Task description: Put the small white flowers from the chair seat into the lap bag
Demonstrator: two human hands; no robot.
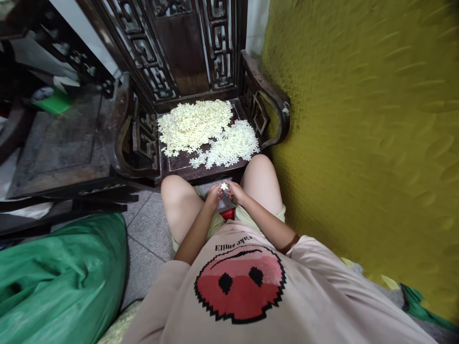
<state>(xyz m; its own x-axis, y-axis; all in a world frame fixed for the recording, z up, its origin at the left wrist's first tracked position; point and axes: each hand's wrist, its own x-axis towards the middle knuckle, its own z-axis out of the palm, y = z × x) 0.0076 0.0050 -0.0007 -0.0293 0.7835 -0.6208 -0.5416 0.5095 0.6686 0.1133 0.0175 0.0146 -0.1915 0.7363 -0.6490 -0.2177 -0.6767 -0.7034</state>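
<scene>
My left hand point(214, 194) and my right hand point(235, 191) meet between my knees, with the fingers of both curled inward. A small white flower point(224, 186) with pointed petals sits at their fingertips, gripped between the two hands. The undersides of the fingers are hidden. Just beyond, on the seat of a dark carved wooden chair point(179, 165), lie two heaps of such flowers. The larger, creamier flower heap point(193, 125) is at the back left; the whiter flower heap point(234, 143) lies nearer on the right.
Curved armrests point(283, 112) flank the seat. At left stands a dark wooden table point(60, 143) with a green container point(53, 100) on it. A bulging green sack point(64, 272) rests on the tiled floor point(147, 229). A yellow textured sheet point(366, 143) rises close on my right.
</scene>
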